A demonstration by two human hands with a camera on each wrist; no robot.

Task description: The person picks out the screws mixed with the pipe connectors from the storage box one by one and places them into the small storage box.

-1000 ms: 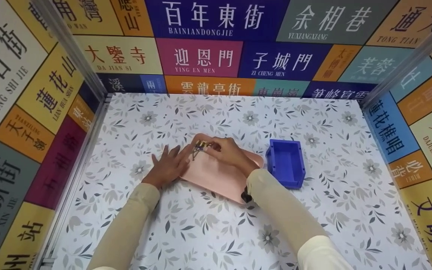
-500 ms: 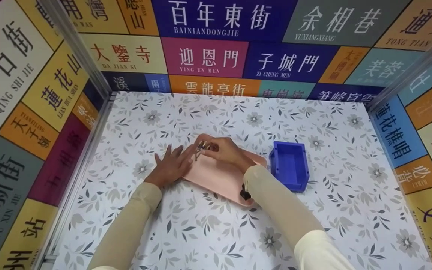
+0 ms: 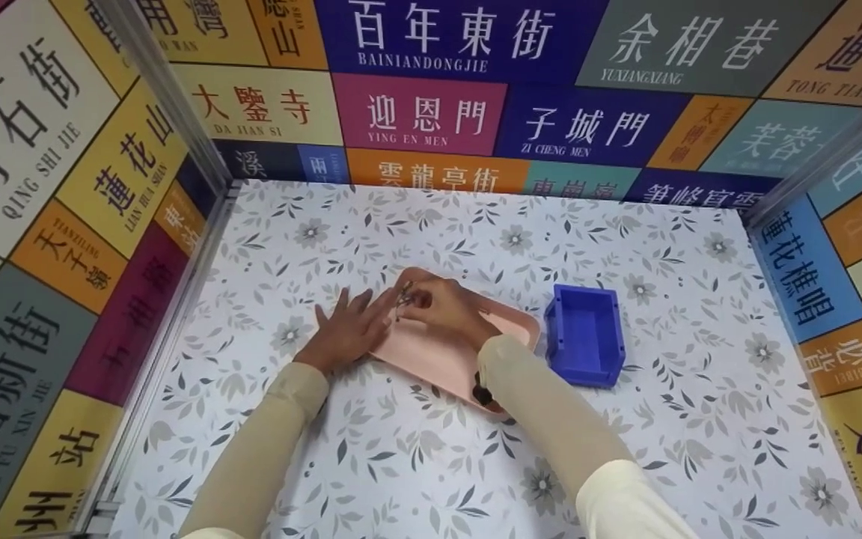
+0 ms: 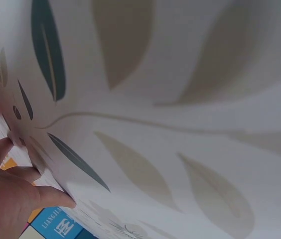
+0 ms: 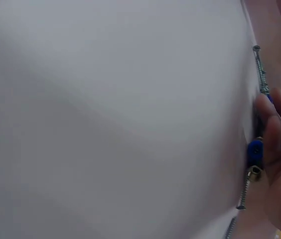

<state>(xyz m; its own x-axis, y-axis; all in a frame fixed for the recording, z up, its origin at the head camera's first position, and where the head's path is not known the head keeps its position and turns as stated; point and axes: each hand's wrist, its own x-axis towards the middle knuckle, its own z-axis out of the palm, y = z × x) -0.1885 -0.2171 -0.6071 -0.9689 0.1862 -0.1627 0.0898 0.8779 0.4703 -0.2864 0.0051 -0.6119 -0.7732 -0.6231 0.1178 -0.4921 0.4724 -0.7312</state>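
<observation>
Desk under a white cover printed with grey leaves and flowers; we take the pink tray lying on it as landmark. Beyond the tray and to both sides rise walls of coloured panels bearing Chinese characters. Just right of the tray we note a blue box. The right sleeve crosses the tray's right part and hides some of it.

At the tray's far-left end we see screws, a blue piece and a brass-coloured piece, all close by the right hand. Its fingers are bent over them; we cannot tell whether it pinches one. Left hand: released, fingers spread, at the tray's left edge, near the screws.
</observation>
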